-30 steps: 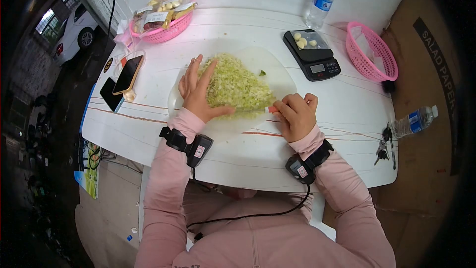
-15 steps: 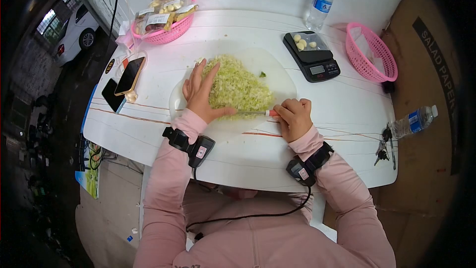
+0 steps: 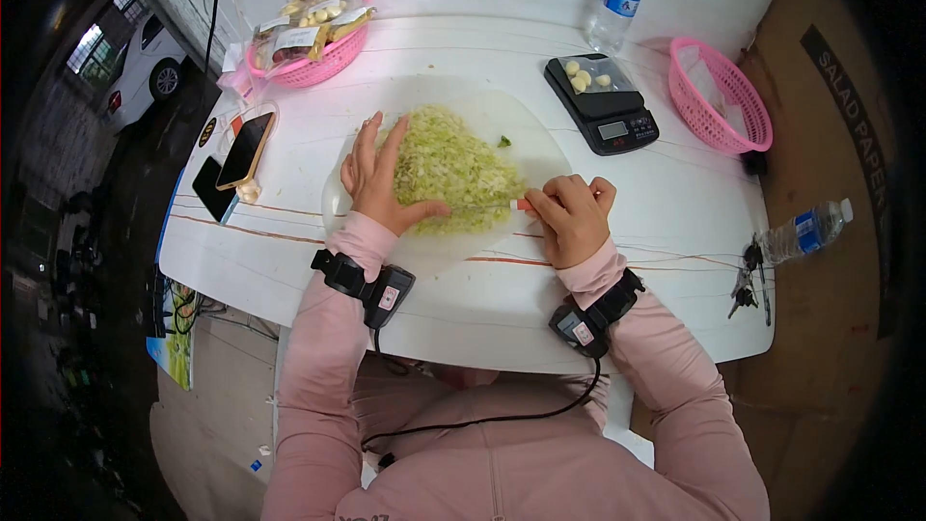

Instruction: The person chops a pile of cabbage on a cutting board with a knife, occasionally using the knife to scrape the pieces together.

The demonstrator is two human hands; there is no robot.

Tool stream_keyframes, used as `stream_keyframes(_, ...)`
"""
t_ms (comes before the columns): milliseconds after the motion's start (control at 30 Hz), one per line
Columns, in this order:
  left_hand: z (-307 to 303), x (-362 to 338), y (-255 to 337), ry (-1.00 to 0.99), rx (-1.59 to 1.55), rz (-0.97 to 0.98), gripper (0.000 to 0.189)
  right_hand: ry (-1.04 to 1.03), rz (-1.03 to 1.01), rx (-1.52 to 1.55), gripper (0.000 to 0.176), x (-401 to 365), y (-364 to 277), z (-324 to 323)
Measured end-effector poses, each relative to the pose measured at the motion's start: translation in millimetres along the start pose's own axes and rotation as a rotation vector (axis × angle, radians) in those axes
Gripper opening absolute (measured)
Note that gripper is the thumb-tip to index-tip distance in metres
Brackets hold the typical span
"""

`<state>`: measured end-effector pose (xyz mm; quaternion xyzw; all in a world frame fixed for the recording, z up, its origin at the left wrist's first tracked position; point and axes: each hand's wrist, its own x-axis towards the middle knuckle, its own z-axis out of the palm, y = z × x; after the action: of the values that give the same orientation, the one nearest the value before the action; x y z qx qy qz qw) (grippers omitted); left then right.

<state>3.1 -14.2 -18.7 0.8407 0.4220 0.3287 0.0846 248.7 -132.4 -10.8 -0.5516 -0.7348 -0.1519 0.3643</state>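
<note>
A heap of finely chopped pale green vegetable [image 3: 449,166] lies on a translucent cutting board [image 3: 540,140]. My right hand [image 3: 571,217] is closed round the orange-and-white handle of a knife [image 3: 497,205], whose thin blade points left across the front part of the heap. At the heap's left edge, my left hand [image 3: 381,178] has its fingers spread, with the thumb reaching to the blade's left end. A small dark green piece [image 3: 504,142] sits on the board, right of the heap.
Behind are a pink basket of bagged goods [image 3: 333,60], a black scale with a bag on it [image 3: 622,130], a water bottle [image 3: 614,14] and another pink basket [image 3: 714,116]. Two phones [image 3: 243,152] lie left; keys [image 3: 744,289] and a second bottle [image 3: 805,233] lie right.
The knife in my right hand has moved slightly up the heap, away from my body. My left hand stays spread beside it. The whole view has shifted slightly.
</note>
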Motion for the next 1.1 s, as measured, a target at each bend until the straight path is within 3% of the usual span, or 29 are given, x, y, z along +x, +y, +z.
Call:
stream_keyframes(167,3.0,0.5,3.2,-0.018,0.015,-0.045,0.120,-0.106,0.074,0.035,0.018,-10.3,11.7,18.8)
stream_keyframes(300,3.5,-0.4,-0.3,0.045,0.072,-0.013,0.121,-0.065,0.045,0.039,0.019,-7.6,7.6,12.5)
stream_keyframes(467,-7.6,1.4,0.6,0.025,-0.088,0.004,0.123,-0.038,-0.037,0.009,0.024,1.1,-3.5,-8.4)
stream_keyframes(600,-1.1,-1.0,0.1,-0.054,-0.020,-0.016,0.126,-0.054,-0.051,-0.018,0.025,-1.6,-1.7,-4.3)
stream_keyframes(767,-2.2,0.0,2.2,-0.081,-0.033,-0.039,0.126,-0.195,0.019,0.021,0.025,-8.0,3.7,3.9)
stream_keyframes(1100,-9.4,0.7,1.4,-0.029,-0.040,0.050,0.120,-0.115,0.000,0.045,0.020,-1.9,2.6,-1.3)
